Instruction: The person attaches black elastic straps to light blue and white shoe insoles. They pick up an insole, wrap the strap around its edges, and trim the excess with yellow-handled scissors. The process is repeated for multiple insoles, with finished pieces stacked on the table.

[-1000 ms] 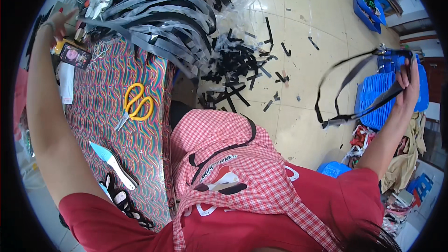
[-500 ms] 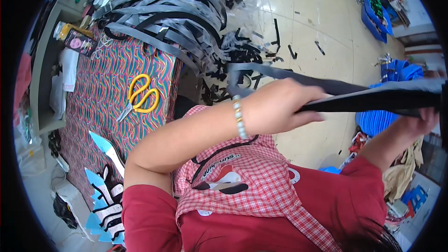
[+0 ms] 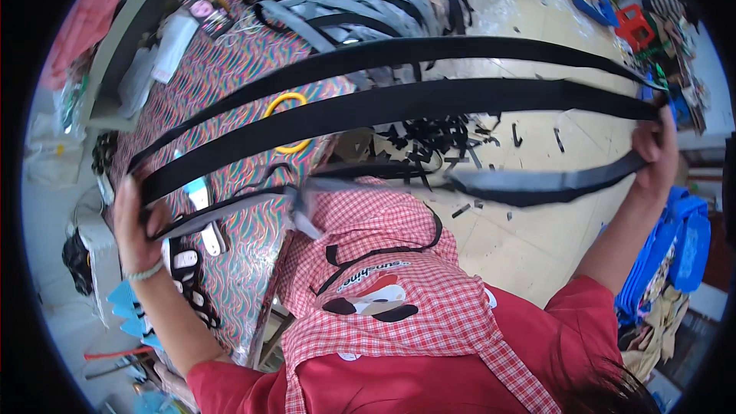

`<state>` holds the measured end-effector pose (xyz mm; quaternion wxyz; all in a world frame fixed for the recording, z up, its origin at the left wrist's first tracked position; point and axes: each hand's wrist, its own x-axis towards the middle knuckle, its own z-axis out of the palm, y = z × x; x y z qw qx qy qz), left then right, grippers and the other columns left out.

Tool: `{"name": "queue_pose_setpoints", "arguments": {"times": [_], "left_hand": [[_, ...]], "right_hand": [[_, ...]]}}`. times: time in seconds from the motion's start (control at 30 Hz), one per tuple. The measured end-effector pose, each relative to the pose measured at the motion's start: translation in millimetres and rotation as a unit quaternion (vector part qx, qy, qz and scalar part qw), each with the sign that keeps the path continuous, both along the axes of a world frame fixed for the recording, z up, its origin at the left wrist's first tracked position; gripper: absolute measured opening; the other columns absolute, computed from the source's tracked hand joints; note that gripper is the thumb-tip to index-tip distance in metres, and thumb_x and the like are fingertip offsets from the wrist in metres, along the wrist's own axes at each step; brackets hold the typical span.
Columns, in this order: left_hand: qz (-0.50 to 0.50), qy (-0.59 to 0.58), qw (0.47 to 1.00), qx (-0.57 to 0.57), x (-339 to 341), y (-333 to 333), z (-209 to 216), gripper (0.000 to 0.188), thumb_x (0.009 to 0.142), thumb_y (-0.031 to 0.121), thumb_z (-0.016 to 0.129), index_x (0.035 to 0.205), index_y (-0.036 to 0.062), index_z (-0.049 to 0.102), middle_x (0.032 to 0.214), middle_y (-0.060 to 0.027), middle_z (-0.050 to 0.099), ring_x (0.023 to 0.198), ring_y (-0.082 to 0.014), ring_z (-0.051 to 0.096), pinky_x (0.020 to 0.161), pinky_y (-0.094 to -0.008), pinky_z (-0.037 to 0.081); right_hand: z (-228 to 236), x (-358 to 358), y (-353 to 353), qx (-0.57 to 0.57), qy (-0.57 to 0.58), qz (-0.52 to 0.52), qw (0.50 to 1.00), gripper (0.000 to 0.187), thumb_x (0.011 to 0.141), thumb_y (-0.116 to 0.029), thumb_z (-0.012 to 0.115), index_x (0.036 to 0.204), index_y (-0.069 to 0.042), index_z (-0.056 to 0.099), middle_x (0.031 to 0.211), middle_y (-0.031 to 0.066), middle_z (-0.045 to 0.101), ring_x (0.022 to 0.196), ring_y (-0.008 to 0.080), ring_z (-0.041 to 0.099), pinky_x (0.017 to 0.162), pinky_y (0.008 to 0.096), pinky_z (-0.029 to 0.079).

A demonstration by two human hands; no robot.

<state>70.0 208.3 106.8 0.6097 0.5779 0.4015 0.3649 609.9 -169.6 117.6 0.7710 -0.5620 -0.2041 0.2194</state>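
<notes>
Between my two raised hands stretch long black straps (image 3: 414, 100) with grey undersides, bowed in wide loops. My left hand (image 3: 138, 222) is closed around their left ends, above the table's near left side. At the far right my right hand (image 3: 655, 155) grips the other ends, its fingers curled round them. A lower strand (image 3: 537, 182) hangs between the hands and shows its grey face; its middle is blurred. Behind the straps, yellow-handled scissors (image 3: 290, 97) lie on the patterned table (image 3: 249, 284), partly covered from view.
A large heap of grey and black straps (image 3: 345, 0) sits at the table's far end. Black offcuts (image 3: 437, 138) litter the tiled floor. Blue-tipped white pieces (image 3: 130, 310) are at the near left. Blue items (image 3: 671, 238) are stacked at right; a red stool (image 3: 635, 27) stands beyond.
My left hand has swung from the middle out to the far left. The straps, bunched at the right before, now span between both hands. The view has shifted.
</notes>
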Motion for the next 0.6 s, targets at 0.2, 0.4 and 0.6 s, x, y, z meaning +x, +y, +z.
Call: {"name": "queue_pose_setpoints", "arguments": {"times": [0.2,0.4,0.6], "left_hand": [[0.242,-0.142,0.96,-0.018,-165,-49,25,0.038,0.098,0.016,0.049,0.132,0.002,0.047,0.086,-0.0025,0.063,0.042,0.0025,0.031,0.038,-0.0146,0.026],[0.386,-0.061,0.92,-0.003,-263,-174,-3,0.03,0.097,0.018,0.052,0.123,0.0033,0.055,0.073,0.0032,0.052,0.041,0.0012,0.03,0.037,-0.0153,0.023],[0.414,0.155,0.883,-0.16,-280,-302,-75,0.036,0.091,0.023,0.062,0.121,0.0033,0.057,0.086,-0.001,0.059,0.058,-0.005,0.048,0.05,-0.0187,0.038]], "right_hand": [[-22,-51,147,-0.182,-0.127,0.332,0.917,0.027,0.098,-0.026,0.047,0.112,-0.003,0.053,0.069,-0.0059,0.044,0.045,-0.0017,0.031,0.037,0.0157,0.019],[-42,-108,253,-0.242,-0.35,0.423,0.8,0.026,0.098,-0.026,0.047,0.106,-0.006,0.062,0.07,-0.0082,0.042,0.065,0.0007,0.036,0.058,0.0175,0.026],[-121,-162,275,-0.368,-0.398,0.605,0.584,0.028,0.096,-0.027,0.051,0.104,-0.003,0.062,0.085,-0.0026,0.055,0.078,0.0062,0.047,0.072,0.0207,0.038]]}}
